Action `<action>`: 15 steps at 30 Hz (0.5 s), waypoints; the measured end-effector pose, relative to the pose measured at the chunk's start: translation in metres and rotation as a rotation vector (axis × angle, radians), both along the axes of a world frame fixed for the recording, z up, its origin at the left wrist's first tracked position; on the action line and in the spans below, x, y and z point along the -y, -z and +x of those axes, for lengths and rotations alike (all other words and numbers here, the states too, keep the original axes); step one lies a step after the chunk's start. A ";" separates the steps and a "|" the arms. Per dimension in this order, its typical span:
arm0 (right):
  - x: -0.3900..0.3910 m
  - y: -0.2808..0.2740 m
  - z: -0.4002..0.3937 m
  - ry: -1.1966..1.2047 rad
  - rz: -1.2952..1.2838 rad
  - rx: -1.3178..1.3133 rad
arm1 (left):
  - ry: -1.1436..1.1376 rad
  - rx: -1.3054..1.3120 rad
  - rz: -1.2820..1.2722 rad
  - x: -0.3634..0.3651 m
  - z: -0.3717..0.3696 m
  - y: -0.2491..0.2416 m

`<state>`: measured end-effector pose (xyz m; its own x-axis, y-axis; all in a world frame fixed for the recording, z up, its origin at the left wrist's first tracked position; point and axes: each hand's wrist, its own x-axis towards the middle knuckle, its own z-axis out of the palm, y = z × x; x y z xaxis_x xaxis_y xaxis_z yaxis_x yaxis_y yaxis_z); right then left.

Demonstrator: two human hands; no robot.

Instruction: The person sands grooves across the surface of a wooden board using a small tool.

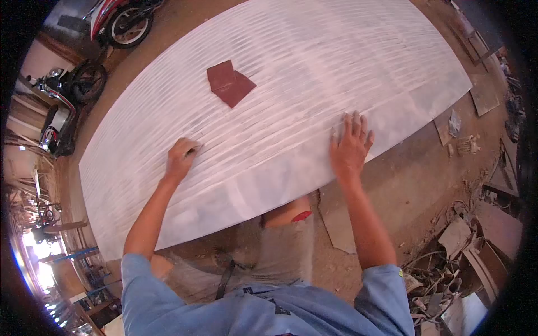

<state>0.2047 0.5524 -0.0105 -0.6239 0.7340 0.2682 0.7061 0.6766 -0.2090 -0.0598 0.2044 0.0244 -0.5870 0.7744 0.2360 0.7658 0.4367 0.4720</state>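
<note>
A large pale panel (263,162) with rows of long grooves and ridges lies in front of me, dusted white. On its left part, my left hand (180,159) is closed, fingers curled down against the ridges. A small dark bit shows between those fingers, too little to name. My right hand (351,148) rests flat near the panel's smooth front border, fingers stretched and tips whitened with dust. Beyond my left hand, folded reddish-brown sandpaper (238,89) lies on the grooves, touched by neither hand.
Two motorcycles stand at the left, one by the back edge (129,25) and one lower down (59,120). Scrap and tangled strips (448,274) are heaped on the dirt floor at the right. A flat board (336,224) lies under the panel's front edge.
</note>
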 end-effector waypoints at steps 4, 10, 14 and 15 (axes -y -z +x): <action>-0.002 -0.003 -0.001 -0.007 -0.028 0.000 | 0.210 -0.035 0.183 -0.142 0.007 0.035; -0.003 -0.009 -0.001 -0.007 -0.049 -0.039 | 0.197 -0.025 0.188 -0.429 0.061 0.041; -0.002 0.000 -0.001 0.013 -0.047 -0.021 | 0.184 0.000 0.123 -0.422 0.063 0.034; -0.001 -0.002 -0.001 0.020 -0.004 0.004 | 0.140 -0.011 0.108 -0.400 0.054 0.035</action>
